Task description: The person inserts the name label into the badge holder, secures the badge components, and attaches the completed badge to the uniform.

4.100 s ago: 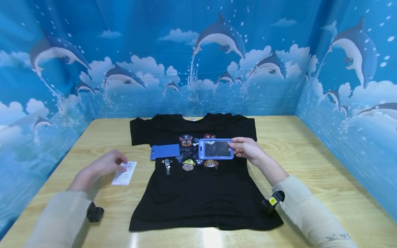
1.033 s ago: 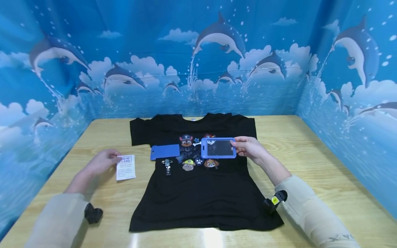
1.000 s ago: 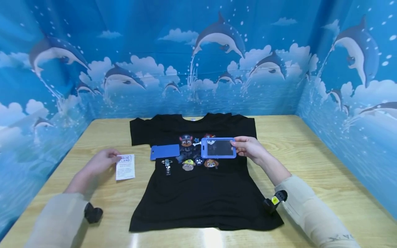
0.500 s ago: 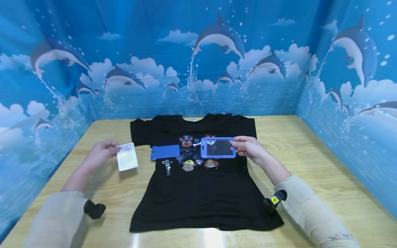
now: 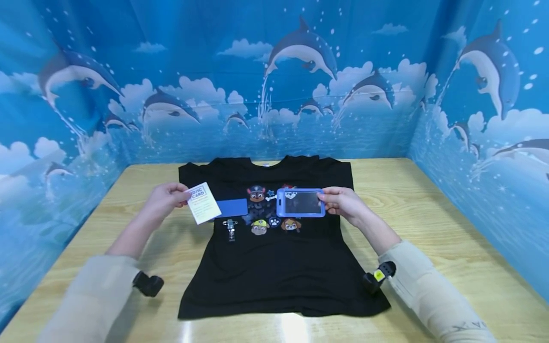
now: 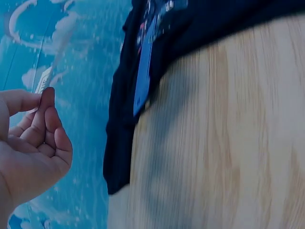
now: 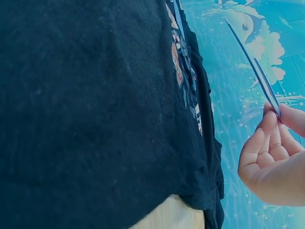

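Note:
My left hand [image 5: 165,202] pinches a white printed paper card [image 5: 203,204] by its upper left corner, raised off the table. In the left wrist view the card [image 6: 44,81] shows nearly edge-on between thumb and index finger. My right hand [image 5: 343,205] pinches the right end of a blue card holder frame [image 5: 279,204] with a clear window, held over the shirt's print. The right wrist view shows the frame [image 7: 252,64] edge-on. A flat blue panel [image 5: 233,208] lies on the black T-shirt [image 5: 274,271], its left end covered by the card.
A metal badge clip [image 5: 231,230] lies on the shirt just below the blue panel. The shirt is spread flat on a wooden table [image 5: 429,224]. A blue dolphin-printed curtain [image 5: 206,138] closes off the back and both sides.
My left hand took the paper card by its corner, lifted it off the table and carried it right to the blue panel's edge. The right hand with the frame has barely moved.

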A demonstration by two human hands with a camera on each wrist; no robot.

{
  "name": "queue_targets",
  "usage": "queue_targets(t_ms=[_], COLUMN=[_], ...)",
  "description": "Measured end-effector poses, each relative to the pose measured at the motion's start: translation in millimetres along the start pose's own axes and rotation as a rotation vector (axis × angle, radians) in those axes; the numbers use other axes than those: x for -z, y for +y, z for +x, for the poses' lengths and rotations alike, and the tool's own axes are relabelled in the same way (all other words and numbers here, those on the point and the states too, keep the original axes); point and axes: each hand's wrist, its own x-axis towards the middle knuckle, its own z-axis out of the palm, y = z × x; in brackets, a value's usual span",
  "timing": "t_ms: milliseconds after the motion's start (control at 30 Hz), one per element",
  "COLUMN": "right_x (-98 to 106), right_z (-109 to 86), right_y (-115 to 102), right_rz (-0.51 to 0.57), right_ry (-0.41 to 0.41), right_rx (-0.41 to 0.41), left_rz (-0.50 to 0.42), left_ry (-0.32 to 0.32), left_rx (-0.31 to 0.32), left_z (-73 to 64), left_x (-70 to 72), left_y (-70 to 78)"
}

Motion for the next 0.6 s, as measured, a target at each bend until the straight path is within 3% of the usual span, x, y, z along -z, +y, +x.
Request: queue_targets(t_ms=[433,600], right_x=[-2,-3], right_z=[1.2,1.5], right_y=[-1,0], right_rz=[0.006,0.011], right_ry=[-0.001,0.006], right_rx=[-0.002,-0.005], left_rz=[-0.125,-0.173], left_ry=[-0.066,-0.025], left_rx=[0.039,0.071], left_z=[2.7,5.2], left_x=[-27.4,-38.8], left_y=[18.2,22.6])
